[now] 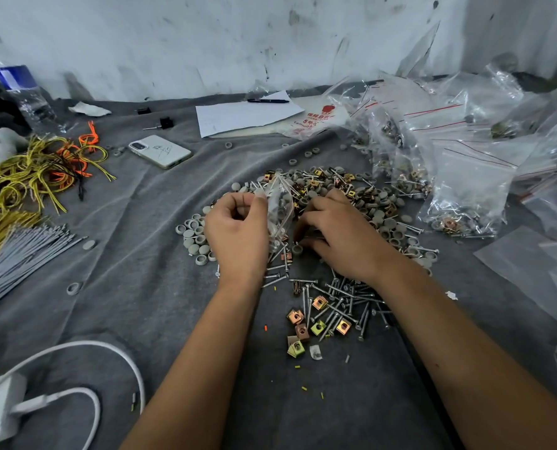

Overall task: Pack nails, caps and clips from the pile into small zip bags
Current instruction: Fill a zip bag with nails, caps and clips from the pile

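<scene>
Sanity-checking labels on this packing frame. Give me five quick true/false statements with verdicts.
1. The left hand holds a small zip bag. True.
2. The phone lies screen up. False: its camera side faces up.
3. A pen rests on the white paper. True.
4. The right hand is raised clear of the pile. False: it is down among the parts.
5. Filled bags lie left of the pile. False: they lie right.

A phone (160,151), pen (268,101) on paper (238,116), water bottle (27,95).
</scene>
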`<state>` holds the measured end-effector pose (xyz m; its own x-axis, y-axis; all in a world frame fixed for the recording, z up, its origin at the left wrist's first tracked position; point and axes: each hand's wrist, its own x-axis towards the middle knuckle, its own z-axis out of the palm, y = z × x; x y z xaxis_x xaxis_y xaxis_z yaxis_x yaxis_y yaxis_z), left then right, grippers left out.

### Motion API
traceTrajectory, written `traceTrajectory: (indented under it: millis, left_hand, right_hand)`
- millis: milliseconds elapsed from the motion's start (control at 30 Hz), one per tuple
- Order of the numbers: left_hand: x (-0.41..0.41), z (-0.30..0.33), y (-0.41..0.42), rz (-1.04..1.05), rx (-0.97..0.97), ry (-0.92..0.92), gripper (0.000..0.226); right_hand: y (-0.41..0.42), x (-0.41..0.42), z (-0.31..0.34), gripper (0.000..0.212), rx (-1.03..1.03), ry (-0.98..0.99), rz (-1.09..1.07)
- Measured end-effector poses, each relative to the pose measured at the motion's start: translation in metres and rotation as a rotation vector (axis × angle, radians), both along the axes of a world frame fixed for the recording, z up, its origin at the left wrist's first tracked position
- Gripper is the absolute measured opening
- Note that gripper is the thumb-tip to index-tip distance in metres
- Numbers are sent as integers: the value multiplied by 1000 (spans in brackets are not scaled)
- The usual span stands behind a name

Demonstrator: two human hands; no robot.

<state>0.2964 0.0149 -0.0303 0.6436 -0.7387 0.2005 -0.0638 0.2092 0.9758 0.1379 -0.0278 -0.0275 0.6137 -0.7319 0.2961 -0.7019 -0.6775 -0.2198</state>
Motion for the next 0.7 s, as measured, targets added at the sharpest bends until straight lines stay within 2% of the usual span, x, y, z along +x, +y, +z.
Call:
traceTrajectory:
  millis: [167,267,367,433,567,700]
  left_hand:
    - [-2,1,1,-15,7,-28,16]
    - [-3,2,2,-45,24,-74,22]
    - [-5,1,2,-105,51,-121,18]
    - [-8,2,3,-129,62,-164,15]
    - [-10,2,4,-142,41,-232,15]
    - [-10,2,5,-141,52,-236,15]
  right_hand:
    - [2,-4,-1,14,38,-82,-30]
    - [2,-5,3,11,48,-337,-59]
    - [3,-6,10,11,-114,-564,-68]
    - [4,-5,12,11,-166,-565,-7]
    - [7,-1,12,15,-189,-450,101]
    - [5,-7,14,16,-199,-541,35]
